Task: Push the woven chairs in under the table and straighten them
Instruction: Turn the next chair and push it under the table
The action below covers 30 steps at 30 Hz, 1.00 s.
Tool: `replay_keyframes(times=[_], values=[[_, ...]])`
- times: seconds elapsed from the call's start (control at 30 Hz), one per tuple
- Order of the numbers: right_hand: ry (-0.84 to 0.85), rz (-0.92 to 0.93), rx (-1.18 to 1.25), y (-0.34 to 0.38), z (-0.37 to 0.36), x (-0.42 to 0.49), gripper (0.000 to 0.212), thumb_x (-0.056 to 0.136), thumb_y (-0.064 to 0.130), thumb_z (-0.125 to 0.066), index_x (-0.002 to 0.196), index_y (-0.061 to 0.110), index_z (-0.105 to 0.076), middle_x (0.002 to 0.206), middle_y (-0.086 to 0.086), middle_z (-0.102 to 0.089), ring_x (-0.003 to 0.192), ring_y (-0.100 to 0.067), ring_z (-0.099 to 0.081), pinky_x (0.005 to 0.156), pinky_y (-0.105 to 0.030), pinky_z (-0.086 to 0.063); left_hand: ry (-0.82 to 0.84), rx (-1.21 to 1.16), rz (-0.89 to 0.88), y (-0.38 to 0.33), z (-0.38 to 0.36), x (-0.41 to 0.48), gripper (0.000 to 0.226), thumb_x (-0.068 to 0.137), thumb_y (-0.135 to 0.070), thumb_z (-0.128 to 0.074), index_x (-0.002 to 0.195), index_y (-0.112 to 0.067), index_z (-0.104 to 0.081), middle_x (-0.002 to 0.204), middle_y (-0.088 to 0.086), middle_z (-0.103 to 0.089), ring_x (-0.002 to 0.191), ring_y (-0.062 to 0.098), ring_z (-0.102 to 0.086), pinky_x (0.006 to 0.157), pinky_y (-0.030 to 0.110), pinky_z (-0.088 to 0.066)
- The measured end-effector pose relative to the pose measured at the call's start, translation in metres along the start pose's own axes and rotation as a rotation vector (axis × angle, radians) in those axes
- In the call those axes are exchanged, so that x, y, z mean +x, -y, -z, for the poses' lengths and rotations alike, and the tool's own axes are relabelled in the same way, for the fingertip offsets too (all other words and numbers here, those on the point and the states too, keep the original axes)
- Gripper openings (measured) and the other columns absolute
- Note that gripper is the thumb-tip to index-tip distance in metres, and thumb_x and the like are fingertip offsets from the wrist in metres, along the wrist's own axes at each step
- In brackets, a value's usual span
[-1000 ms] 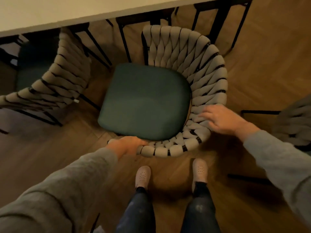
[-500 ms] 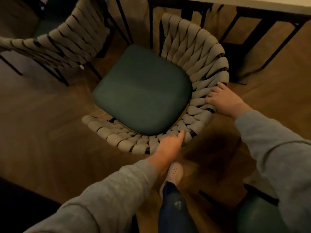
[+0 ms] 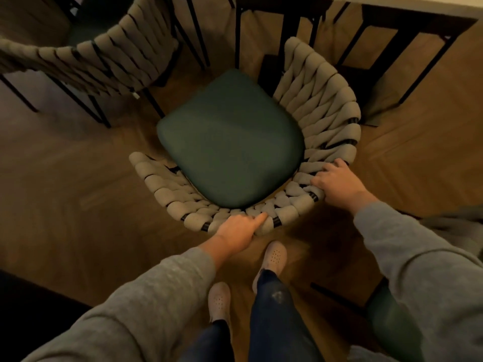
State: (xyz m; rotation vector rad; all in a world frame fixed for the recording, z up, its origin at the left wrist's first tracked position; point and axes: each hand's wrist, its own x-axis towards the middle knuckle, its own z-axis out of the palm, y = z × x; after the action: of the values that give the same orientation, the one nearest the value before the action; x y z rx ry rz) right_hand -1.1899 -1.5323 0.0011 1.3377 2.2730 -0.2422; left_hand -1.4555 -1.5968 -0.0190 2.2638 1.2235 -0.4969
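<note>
Dim, warm light. The floor (image 3: pixel 65 184) is wood laid in a herringbone pattern; a dark area sits at the lower left edge of the view.

The counter (image 3: pixel 418 3) shows only as a pale strip at the top right corner; its black metal legs (image 3: pixel 295 43) stand below it.

The woven chair (image 3: pixel 324 100) stands on the floor just in front of the counter legs, turned at an angle, open front toward the upper left. Its green seat cushion (image 3: pixel 230 142) is fully visible, not under the counter. Beige woven bands wrap a black frame around the back and sides.

The left hand (image 3: pixel 240 231) is closed on the lower rim of the chair back, thumb lying on top of the weave. The right hand (image 3: pixel 337 181) grips the rim on the right side, fingers curled over the bands. Both grey sleeves (image 3: pixel 156 296) reach in from the bottom edge.

A second woven chair (image 3: pixel 86 64) stands at the upper left, close beside the first, not touching as far as can be told. Part of a third chair (image 3: pixel 386 317), with a green seat, shows at the lower right.

Two feet in pale shoes (image 3: pixel 273 257) stand on the floor just behind the held chair.
</note>
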Motion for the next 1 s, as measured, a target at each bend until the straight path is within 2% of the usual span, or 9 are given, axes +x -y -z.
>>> replay_keyframes(times=[0.17, 0.33, 0.43, 0.53, 0.63, 0.67, 0.73, 0.83, 1.0], values=[[0.044, -0.05, 0.084, 0.085, -0.01, -0.042, 0.029, 0.088, 0.025, -0.055, 0.116, 0.026, -0.057, 0.117, 0.003, -0.06, 0.118, -0.023, -0.045, 0.101, -0.044, -0.028, 0.083, 0.106, -0.089, 0.035, -0.022, -0.062, 0.064, 0.097, -0.018, -0.049, 0.152, -0.025, -0.017, 0.13, 0.008, -0.054, 0.113, 0.024, -0.055, 0.095, 0.036, -0.046], [0.038, -0.06, 0.189, 0.172, -0.023, -0.074, 0.026, 0.084, 0.036, -0.058, 0.107, 0.024, -0.06, 0.105, 0.002, -0.062, 0.11, -0.024, -0.048, 0.092, -0.043, -0.033, 0.183, 0.243, -0.197, 0.083, -0.046, -0.119, 0.065, 0.097, -0.015, -0.048, 0.152, -0.026, -0.016, 0.131, 0.008, -0.052, 0.11, 0.024, -0.056, 0.093, 0.036, -0.048], [0.011, -0.035, 0.22, 0.224, -0.034, -0.084, 0.034, 0.077, 0.042, -0.065, 0.105, 0.022, -0.063, 0.102, -0.001, -0.065, 0.105, -0.028, -0.054, 0.09, -0.045, -0.037, 0.188, 0.287, -0.234, 0.112, -0.061, -0.152, 0.066, 0.095, -0.011, -0.05, 0.152, -0.025, -0.019, 0.138, 0.008, -0.048, 0.121, 0.025, -0.051, 0.099, 0.036, -0.045], [0.083, 0.058, 0.254, 0.253, -0.043, -0.091, 0.045, 0.08, 0.048, -0.061, 0.119, 0.026, -0.056, 0.115, 0.0, -0.06, 0.112, -0.024, -0.049, 0.093, -0.043, -0.035, 0.171, 0.371, -0.233, 0.128, -0.075, -0.179, 0.066, 0.096, -0.013, -0.052, 0.152, -0.026, -0.02, 0.146, 0.005, -0.042, 0.134, 0.023, -0.039, 0.112, 0.037, -0.032], [0.153, 0.112, 0.254, 0.24, -0.042, -0.099, 0.062, 0.081, 0.052, -0.059, 0.138, 0.034, -0.041, 0.131, 0.004, -0.049, 0.125, -0.019, -0.042, 0.108, -0.043, -0.028, 0.159, 0.408, -0.187, 0.12, -0.086, -0.187, 0.065, 0.091, -0.033, -0.058, 0.147, -0.024, -0.027, 0.145, 0.005, -0.041, 0.136, 0.027, -0.035, 0.116, 0.048, -0.022], [0.181, 0.083, 0.248, 0.231, -0.042, -0.1, 0.066, 0.081, 0.051, -0.06, 0.141, 0.036, -0.036, 0.136, 0.005, -0.046, 0.129, -0.019, -0.04, 0.112, -0.047, -0.023, 0.162, 0.396, -0.164, 0.116, -0.088, -0.187, 0.066, 0.09, -0.037, -0.059, 0.146, -0.023, -0.028, 0.144, 0.005, -0.042, 0.135, 0.028, -0.036, 0.115, 0.05, -0.023], [0.269, -0.001, 0.221, 0.213, -0.044, -0.104, 0.067, 0.083, 0.044, -0.059, 0.144, 0.038, -0.031, 0.142, 0.006, -0.044, 0.133, -0.02, -0.039, 0.116, -0.053, -0.016, 0.197, 0.369, -0.163, 0.112, -0.089, -0.181, 0.061, 0.092, -0.029, -0.057, 0.146, -0.024, -0.029, 0.139, 0.006, -0.047, 0.126, 0.028, -0.046, 0.108, 0.047, -0.034], [0.321, -0.041, 0.175, 0.21, -0.049, -0.101, 0.054, 0.088, 0.035, -0.055, 0.14, 0.041, -0.039, 0.137, 0.007, -0.051, 0.128, -0.02, -0.046, 0.117, -0.054, -0.012, 0.265, 0.369, -0.245, 0.12, -0.079, -0.174, 0.057, 0.093, -0.019, -0.054, 0.144, -0.027, -0.031, 0.127, 0.006, -0.056, 0.105, 0.026, -0.059, 0.086, 0.04, -0.05], [0.277, -0.068, 0.214, 0.211, -0.045, -0.083, 0.043, 0.089, 0.034, -0.054, 0.132, 0.04, -0.049, 0.128, 0.008, -0.056, 0.124, -0.016, -0.049, 0.117, -0.054, -0.012, 0.296, 0.361, -0.285, 0.142, -0.061, -0.156, 0.059, 0.092, -0.024, -0.055, 0.144, -0.032, -0.029, 0.126, 0.003, -0.056, 0.104, 0.023, -0.06, 0.082, 0.039, -0.053]])
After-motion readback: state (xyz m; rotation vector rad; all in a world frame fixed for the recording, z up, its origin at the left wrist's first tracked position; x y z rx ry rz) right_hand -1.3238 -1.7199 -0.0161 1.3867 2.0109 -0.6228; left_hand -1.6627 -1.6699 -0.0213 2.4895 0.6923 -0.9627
